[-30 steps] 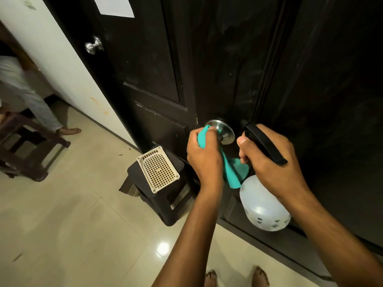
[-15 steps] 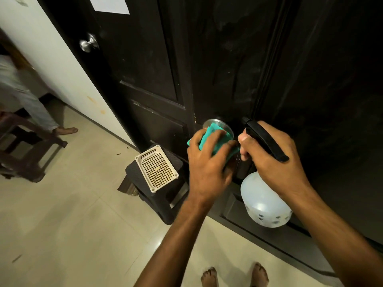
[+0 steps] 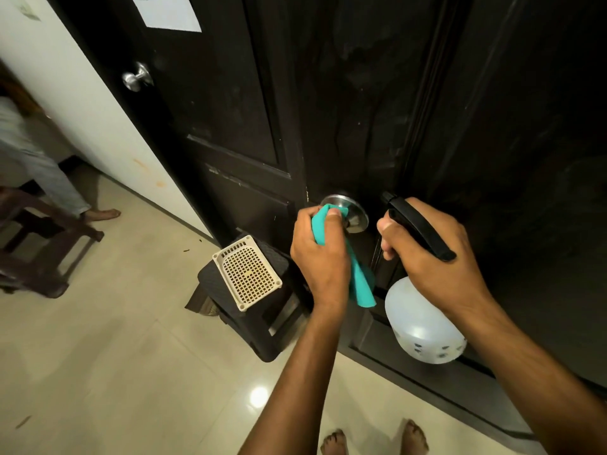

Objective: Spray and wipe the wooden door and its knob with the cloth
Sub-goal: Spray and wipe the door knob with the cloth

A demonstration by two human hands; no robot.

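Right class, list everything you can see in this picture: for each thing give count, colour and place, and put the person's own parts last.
door: two, dark brown, ahead
knob: two, silver; one under the cloth, another upper left
cloth: one, teal, on the near knob
spray bottle: one, white, black trigger, right
basket: one, cream, on a dark stool
paper: one, white, on the left door
bystander's leg: one, far left
left hand: grips the cloth
right hand: holds the bottle
feet: two, bare, bottom edge

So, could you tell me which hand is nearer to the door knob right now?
Left. The left hand presses the teal cloth against the door knob; the right hand grips the spray bottle beside it, apart.
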